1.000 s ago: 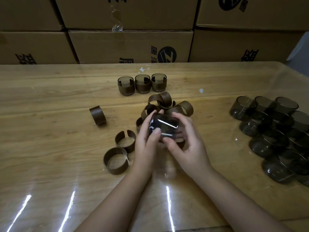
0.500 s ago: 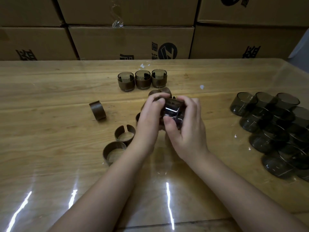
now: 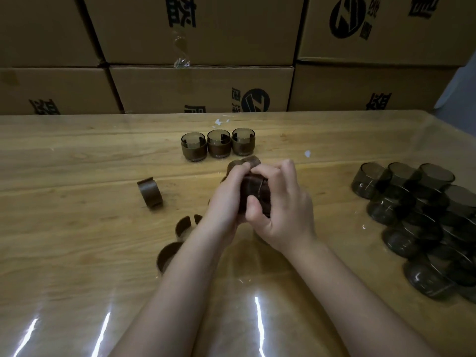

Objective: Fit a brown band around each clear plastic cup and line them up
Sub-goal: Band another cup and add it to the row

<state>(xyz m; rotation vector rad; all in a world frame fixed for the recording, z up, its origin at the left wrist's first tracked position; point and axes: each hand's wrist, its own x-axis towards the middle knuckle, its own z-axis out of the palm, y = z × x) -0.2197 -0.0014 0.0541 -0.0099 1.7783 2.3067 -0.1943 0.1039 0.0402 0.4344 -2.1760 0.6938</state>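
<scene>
Both hands are wrapped around one clear plastic cup, held just above the tabletop near its middle. The left hand grips it from the left with curled fingers whose tips meet over the top. The right hand grips it from the right, its thumb pressing on the near face. A brown band shows dark between the two grips, crossed by a thin pale line. That line may be the band's split or the cup's rim, and whether the band is fully seated cannot be told.

The cup seems to lie tipped on its side, so it would need turning upright before being set down. The row of three banded cups stands farther from the person and slightly left of the grips, the cups side by side and touching. The free spot at the row's right end looks nearest, probably closer to the right hand.

Loose brown bands lie to the left, and the unbanded cups cluster well apart on the right.

The cardboard cartons behind carry a black round logo with a slanted Z-like stroke, plus black Chinese characters too cropped to read with confidence.
</scene>
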